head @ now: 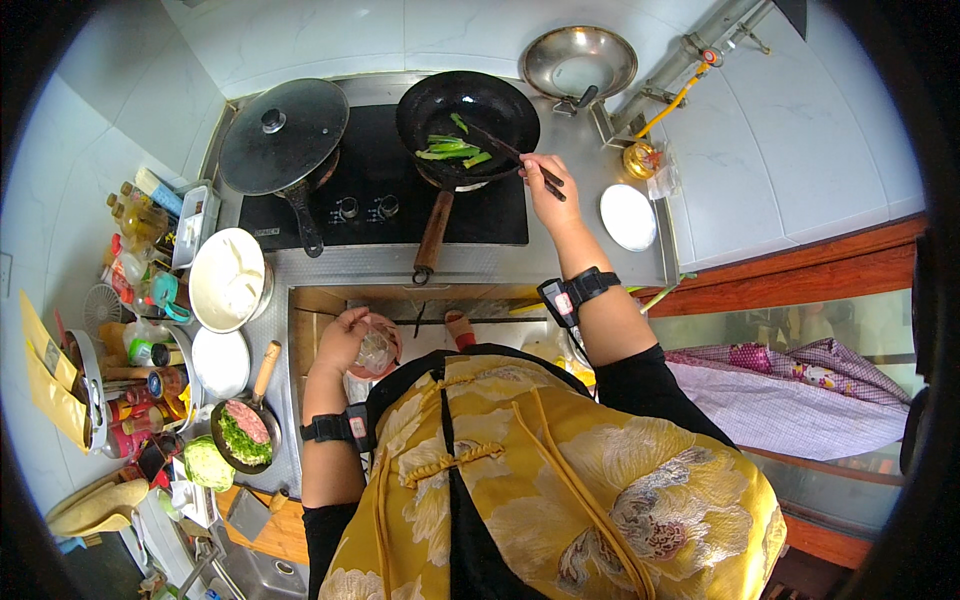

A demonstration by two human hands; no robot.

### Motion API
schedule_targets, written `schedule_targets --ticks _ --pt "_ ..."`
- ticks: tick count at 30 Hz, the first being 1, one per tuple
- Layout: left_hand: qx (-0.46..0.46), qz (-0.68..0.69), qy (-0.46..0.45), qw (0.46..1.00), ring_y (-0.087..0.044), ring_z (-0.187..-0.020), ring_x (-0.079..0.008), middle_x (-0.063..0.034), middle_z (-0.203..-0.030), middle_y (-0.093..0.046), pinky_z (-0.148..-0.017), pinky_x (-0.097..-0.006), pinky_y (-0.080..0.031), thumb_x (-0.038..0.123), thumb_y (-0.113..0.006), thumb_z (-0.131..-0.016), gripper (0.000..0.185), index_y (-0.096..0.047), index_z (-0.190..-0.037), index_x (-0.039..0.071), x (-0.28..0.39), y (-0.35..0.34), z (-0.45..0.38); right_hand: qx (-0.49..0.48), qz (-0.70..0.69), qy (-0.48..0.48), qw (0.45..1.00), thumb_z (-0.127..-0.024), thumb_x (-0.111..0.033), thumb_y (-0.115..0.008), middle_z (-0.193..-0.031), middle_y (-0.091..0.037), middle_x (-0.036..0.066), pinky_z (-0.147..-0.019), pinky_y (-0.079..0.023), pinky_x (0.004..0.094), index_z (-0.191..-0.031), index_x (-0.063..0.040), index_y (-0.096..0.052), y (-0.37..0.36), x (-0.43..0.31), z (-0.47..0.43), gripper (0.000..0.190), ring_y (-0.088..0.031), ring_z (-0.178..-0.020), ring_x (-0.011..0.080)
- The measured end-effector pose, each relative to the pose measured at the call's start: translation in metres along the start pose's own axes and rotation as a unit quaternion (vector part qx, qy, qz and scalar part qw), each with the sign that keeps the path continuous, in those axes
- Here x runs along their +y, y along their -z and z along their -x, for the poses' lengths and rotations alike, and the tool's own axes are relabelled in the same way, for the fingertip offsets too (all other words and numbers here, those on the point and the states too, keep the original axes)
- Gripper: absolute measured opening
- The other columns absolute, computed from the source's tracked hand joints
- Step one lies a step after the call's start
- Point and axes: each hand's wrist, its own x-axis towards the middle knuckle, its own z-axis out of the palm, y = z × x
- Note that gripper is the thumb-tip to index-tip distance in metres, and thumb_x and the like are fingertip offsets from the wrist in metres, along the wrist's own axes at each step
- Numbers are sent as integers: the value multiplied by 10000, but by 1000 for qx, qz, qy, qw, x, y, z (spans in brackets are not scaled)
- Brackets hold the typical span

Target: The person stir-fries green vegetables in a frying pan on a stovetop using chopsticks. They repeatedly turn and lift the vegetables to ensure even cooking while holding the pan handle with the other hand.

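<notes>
My right hand [551, 187] grips a pair of dark wooden chopsticks [511, 151], which slant down into a black wok [420, 112]. Cut green scallion pieces [450, 150] lie together in the wok, with one piece apart near the chopstick tips. The wok sits on the right burner of a black gas stove [360, 165], its wooden handle [433, 232] pointing towards me. My left hand [343, 341] hangs below the counter's front edge with its fingers curled. Past it, lower down, is a pink bin [390, 334] with a clear bag. Whether the left fingers hold anything is unclear.
A lidded pan [285, 142] covers the left burner. Left of the stove are a cream bowl [217, 285], a white plate [221, 364], and a small pan [255, 405] with minced meat and chopped greens. A cleaver [249, 514] lies on a board. Another white plate [628, 217] sits right.
</notes>
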Motion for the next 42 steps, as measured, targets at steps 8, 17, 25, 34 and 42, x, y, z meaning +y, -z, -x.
schedule_targets --ticks 8,17,25,34,42 --pt "-10 -12 -3 1000 -595 -990 -188 -126 -1061 -652 -880 -288 -442 259 -576 -912 352 -599 -1167 18 13 4 6 36 -70 -33 996 -939 -185 -539 -888 -601 100 -664 -509 286 -960 -34 -653 0 -4 5 191 -645 -719 174" --pt "-20 29 5 999 -592 -966 -181 -112 -1051 -651 -865 -282 -448 244 -579 -910 350 -595 -1167 7 14 2 5 32 -36 14 999 -927 -168 -553 -867 -602 107 -668 -503 294 -944 -39 -647 -5 -11 8 160 -641 -714 194" --pt "-15 44 3 999 -580 -943 -154 -86 -1032 -649 -853 -275 -450 226 -599 -903 337 -598 -1162 12 6 1 3 33 -29 44 998 -952 -211 -531 -915 -582 98 -702 -522 253 -966 5 -640 -7 -13 8 241 -647 -763 161" --pt "-12 43 7 999 -581 -937 -154 -88 -1017 -651 -849 -271 -447 226 -599 -904 332 -605 -1147 0 1 -1 3 42 -61 10 997 -930 -181 -551 -859 -604 116 -669 -508 295 -939 -22 -644 -14 -15 12 185 -642 -710 198" --pt "-9 25 2 1000 -618 -971 -218 -134 -1045 -659 -866 -294 -456 177 -567 -888 316 -602 -1156 14 -1 -1 3 47 -62 -9 997 -926 -165 -560 -854 -607 112 -659 -506 289 -938 -21 -648 -14 -15 10 169 -631 -691 180"
